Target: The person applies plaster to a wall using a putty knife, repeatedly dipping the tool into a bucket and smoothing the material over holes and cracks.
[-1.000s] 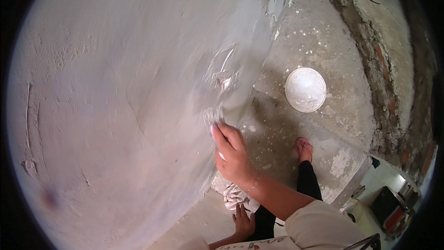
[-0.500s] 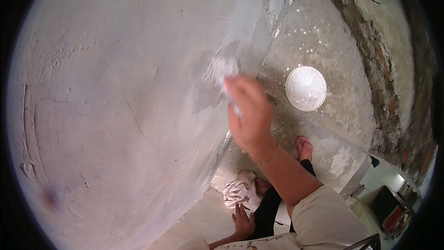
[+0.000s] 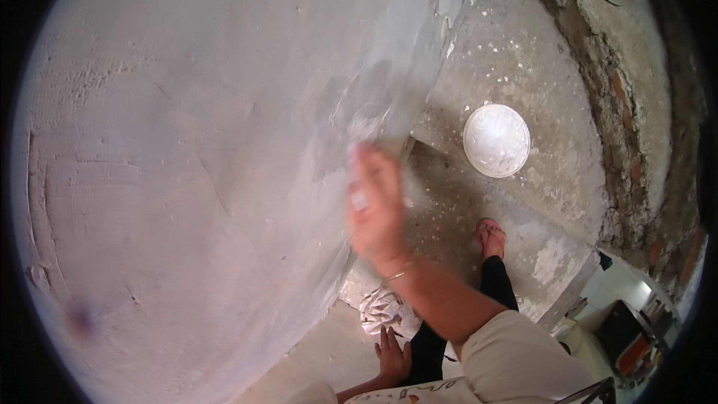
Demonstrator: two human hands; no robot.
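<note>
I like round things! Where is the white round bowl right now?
In the head view, the white round bowl sits on the speckled concrete floor to the right, beside the grey wall and up from the foot in a pink sandal.

A building under renovation or still being finished, by the look of it; a broad grey plastered wall (image 3: 187, 179) fills most of the view, with a fresh pale patch of filler (image 3: 366, 116) near its corner; the rough concrete floor (image 3: 523, 52) is speckled with white splashes; a round white plaster-caked bowl (image 3: 496, 140) sits on it; exposed brick and crumbling mortar (image 3: 621, 120) edge the far side.
</note>
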